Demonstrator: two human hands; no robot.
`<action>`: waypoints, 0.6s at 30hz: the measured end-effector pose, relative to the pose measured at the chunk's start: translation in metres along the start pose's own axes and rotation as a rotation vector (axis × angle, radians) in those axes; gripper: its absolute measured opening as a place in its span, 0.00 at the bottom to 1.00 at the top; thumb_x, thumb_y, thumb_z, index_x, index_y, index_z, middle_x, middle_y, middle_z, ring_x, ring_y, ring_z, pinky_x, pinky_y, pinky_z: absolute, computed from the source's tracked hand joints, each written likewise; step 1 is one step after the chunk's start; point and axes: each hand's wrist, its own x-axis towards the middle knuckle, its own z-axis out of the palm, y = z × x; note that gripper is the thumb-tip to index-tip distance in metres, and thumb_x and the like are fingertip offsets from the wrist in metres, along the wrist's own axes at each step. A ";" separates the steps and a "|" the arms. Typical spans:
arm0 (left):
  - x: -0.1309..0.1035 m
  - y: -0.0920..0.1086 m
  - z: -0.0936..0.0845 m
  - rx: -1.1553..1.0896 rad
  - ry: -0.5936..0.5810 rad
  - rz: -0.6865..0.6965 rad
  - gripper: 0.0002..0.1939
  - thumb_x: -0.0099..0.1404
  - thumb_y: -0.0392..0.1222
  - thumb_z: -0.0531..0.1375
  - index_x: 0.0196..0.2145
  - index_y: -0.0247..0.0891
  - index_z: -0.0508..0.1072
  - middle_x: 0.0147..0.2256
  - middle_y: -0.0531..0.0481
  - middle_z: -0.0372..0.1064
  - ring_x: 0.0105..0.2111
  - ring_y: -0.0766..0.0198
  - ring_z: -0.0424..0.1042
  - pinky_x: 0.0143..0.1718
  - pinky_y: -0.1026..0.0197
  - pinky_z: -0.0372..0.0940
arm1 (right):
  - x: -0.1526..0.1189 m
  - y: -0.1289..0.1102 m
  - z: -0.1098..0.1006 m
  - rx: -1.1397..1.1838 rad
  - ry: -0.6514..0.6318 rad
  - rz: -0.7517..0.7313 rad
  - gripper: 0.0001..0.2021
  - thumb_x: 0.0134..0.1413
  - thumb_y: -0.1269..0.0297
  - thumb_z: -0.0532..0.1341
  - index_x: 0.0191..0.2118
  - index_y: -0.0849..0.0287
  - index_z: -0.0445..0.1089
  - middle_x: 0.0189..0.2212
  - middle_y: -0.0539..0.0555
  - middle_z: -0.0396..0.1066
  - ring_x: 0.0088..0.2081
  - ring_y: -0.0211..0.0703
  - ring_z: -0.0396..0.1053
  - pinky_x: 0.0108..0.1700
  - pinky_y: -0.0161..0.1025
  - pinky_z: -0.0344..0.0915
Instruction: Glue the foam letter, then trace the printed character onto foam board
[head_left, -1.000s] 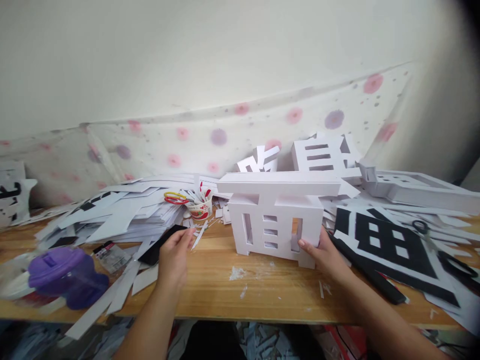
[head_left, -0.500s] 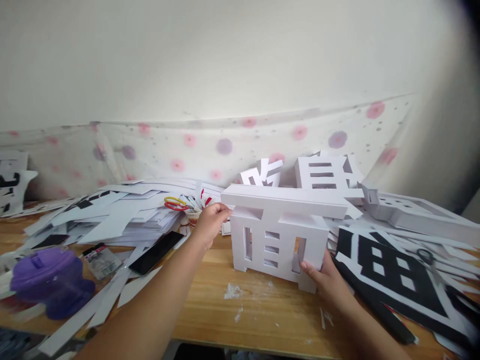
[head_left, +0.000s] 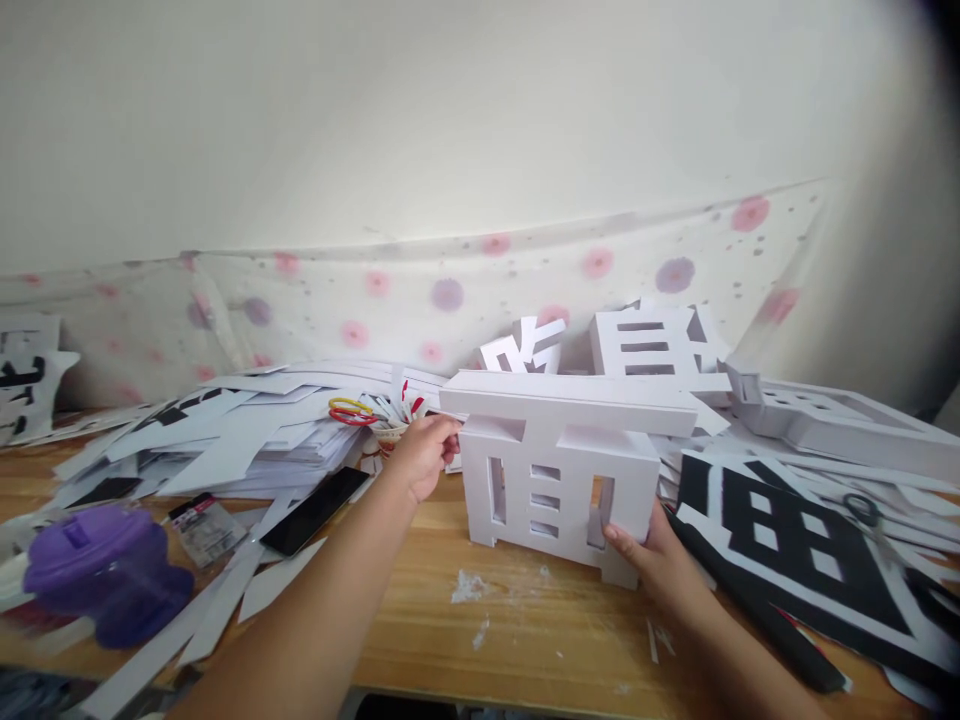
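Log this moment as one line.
right hand: gripping white cut-out structure, lower right | left hand: at structure's upper left | structure: upright | purple container: left, on wooden table

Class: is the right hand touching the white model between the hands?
Touching: the head view shows the right hand wrapped around the white model at its lower right edge.

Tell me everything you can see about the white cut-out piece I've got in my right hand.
The white piece looks like thin board built into a hollow, boxy shape. A long bar, wider than the body, crosses its top; below are a tall opening each side and three small slots stacked between. It's upright over the wooden tabletop. Your right hand grips its lower right edge, thumb in front. Your left hand is at its upper left; whether it grips is unclear.
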 end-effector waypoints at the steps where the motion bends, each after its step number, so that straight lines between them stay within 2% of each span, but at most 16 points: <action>1: 0.000 0.000 0.000 -0.017 -0.009 -0.024 0.13 0.65 0.41 0.59 0.25 0.34 0.65 0.20 0.60 0.59 0.20 0.72 0.60 0.22 0.67 0.59 | 0.000 0.001 0.000 -0.004 0.005 -0.003 0.36 0.47 0.50 0.66 0.60 0.54 0.56 0.53 0.60 0.68 0.53 0.59 0.66 0.55 0.53 0.63; 7: 0.002 -0.008 -0.004 -0.055 -0.006 -0.119 0.10 0.67 0.43 0.58 0.33 0.33 0.68 0.26 0.56 0.64 0.22 0.72 0.63 0.22 0.67 0.62 | 0.001 0.003 0.000 -0.004 -0.001 -0.030 0.36 0.47 0.50 0.65 0.60 0.54 0.56 0.53 0.60 0.67 0.54 0.58 0.65 0.56 0.53 0.62; 13: 0.005 -0.040 -0.021 0.013 0.065 -0.165 0.10 0.67 0.44 0.57 0.39 0.33 0.69 0.32 0.53 0.68 0.25 0.70 0.67 0.25 0.65 0.66 | 0.001 0.004 0.000 -0.014 -0.008 -0.014 0.36 0.48 0.51 0.65 0.60 0.55 0.55 0.53 0.60 0.67 0.53 0.58 0.66 0.54 0.53 0.63; 18: 0.003 -0.063 -0.031 0.059 -0.017 -0.135 0.08 0.66 0.42 0.59 0.36 0.33 0.70 0.32 0.52 0.69 0.29 0.68 0.69 0.30 0.62 0.68 | 0.002 0.005 0.003 -0.045 0.053 -0.018 0.40 0.43 0.52 0.68 0.61 0.56 0.54 0.51 0.61 0.69 0.50 0.58 0.68 0.52 0.51 0.66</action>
